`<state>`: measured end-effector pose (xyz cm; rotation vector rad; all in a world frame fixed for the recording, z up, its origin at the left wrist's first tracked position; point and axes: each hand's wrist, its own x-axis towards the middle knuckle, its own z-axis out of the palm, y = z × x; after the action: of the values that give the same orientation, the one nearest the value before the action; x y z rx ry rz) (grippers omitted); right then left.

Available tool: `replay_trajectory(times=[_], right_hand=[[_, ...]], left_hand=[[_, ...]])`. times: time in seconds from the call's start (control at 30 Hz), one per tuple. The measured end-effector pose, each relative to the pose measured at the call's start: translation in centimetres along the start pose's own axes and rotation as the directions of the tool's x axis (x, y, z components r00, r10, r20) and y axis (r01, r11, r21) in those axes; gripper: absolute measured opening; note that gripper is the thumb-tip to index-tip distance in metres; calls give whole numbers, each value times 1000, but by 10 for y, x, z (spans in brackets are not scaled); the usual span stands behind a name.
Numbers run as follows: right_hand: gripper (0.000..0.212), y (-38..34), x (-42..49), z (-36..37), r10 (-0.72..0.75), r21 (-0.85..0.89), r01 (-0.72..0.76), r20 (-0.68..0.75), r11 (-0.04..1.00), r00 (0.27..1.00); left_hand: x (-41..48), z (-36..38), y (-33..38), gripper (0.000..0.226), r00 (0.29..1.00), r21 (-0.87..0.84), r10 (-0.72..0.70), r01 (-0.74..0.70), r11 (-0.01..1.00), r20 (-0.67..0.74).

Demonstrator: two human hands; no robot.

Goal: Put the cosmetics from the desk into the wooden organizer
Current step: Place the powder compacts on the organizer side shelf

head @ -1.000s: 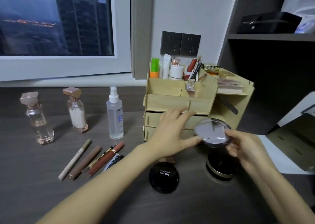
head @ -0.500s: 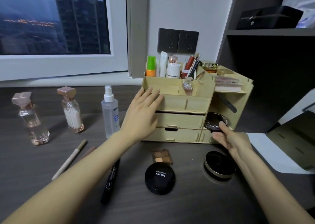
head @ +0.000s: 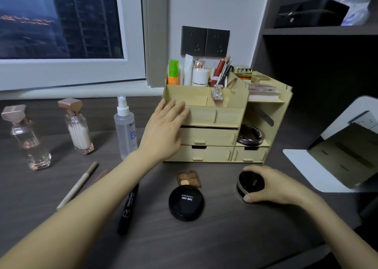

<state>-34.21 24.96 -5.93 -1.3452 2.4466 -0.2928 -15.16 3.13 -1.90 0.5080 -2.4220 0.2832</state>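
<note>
The wooden organizer [head: 216, 117] stands at the back of the desk, its top bins full of tubes and brushes. A round dark compact [head: 250, 135] lies in its right side shelf. My left hand [head: 164, 130] rests flat against the organizer's left front, fingers spread. My right hand [head: 268, 184] grips a black and gold round compact [head: 250, 181] on the desk in front of the organizer. A black round compact [head: 186, 203] and a small eyeshadow palette [head: 188, 178] lie near the middle. A black pen [head: 127, 208] and a beige pencil [head: 78, 185] lie to the left.
Two perfume bottles [head: 30, 140] [head: 76, 125] and a clear spray bottle [head: 124, 129] stand at the left. A white folding mirror [head: 339, 156] stands at the right. Dark shelves with a black box [head: 311, 13] rise behind it. A window fills the back left.
My right hand left the dark compact in the organizer's side shelf, then came down onto the black and gold compact on the desk. My left hand moved onto the organizer's left front.
</note>
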Motion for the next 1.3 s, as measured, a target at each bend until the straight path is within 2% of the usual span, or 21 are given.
replay_trajectory(times=[0.07,0.13,0.2,0.27,0.3,0.37,0.53,0.7,0.8,0.87,0.97,1.0,1.03,1.07,1.13,1.17,1.23,1.3], right_hand=[[79,-2,-2,5,-8,-8,7,-99,1000,995],[72,-4,-4,6,18,99,5,-225,995,974],[67,-7,-1,0,64,185,20,-435,983,898],[67,-10,7,-10,46,126,40,-610,991,791],[67,-12,13,-16,5,62,46,-649,997,761],[66,-14,29,-26,-57,-55,28,-657,998,752],[65,-18,67,-44,-13,-184,-111,-568,977,823],[44,-22,85,-44,-82,-209,-37,-534,977,841],[41,-20,85,-40,-108,-232,-24,-539,972,835],[36,-21,77,-35,-125,-243,-31,-599,969,791],[18,-34,48,-21,-214,-250,26,-767,968,605],[15,-43,35,-15,-270,-272,82,-776,959,570],[15,-53,23,-7,-337,-299,163,-748,940,571],[17,-62,14,2,-397,-289,272,-674,918,623],[38,-80,1,22,-469,-197,426,-382,883,796],[50,-87,-1,33,-491,-185,457,-234,870,839],[61,-96,0,52,-512,-198,489,-85,849,855],[63,-101,0,62,-522,-170,504,-79,847,849]], left_hand=[[0,0,-1,67,1000,6,1,-1,1000,0],[0,0,-2,70,1000,17,5,-5,1000,6],[0,-1,-3,73,1000,18,6,-6,1000,14],[0,-2,-2,75,1000,11,6,-6,1000,27],[0,-2,-2,76,999,7,6,-7,1000,34],[1,-2,-2,78,999,6,11,-11,1000,45],[1,-3,-5,80,998,11,21,-22,1000,64],[1,-1,-6,83,996,28,34,-36,999,79],[0,-1,-6,83,996,29,38,-40,999,80],[0,-3,-6,82,995,25,38,-40,999,87],[-1,-5,-7,81,993,22,39,-42,999,107],[-1,-5,-7,81,993,16,40,-42,999,113],[-1,-6,-7,80,992,9,39,-41,999,120],[-1,-7,-7,80,991,1,38,-38,999,128],[-1,-9,-7,76,990,-37,28,-23,999,136],[-2,-11,-6,73,992,-71,16,-8,997,124],[-8,-13,-7,67,997,-136,-14,25,990,82],[-19,-14,-10,62,998,-165,-29,37,986,51]])
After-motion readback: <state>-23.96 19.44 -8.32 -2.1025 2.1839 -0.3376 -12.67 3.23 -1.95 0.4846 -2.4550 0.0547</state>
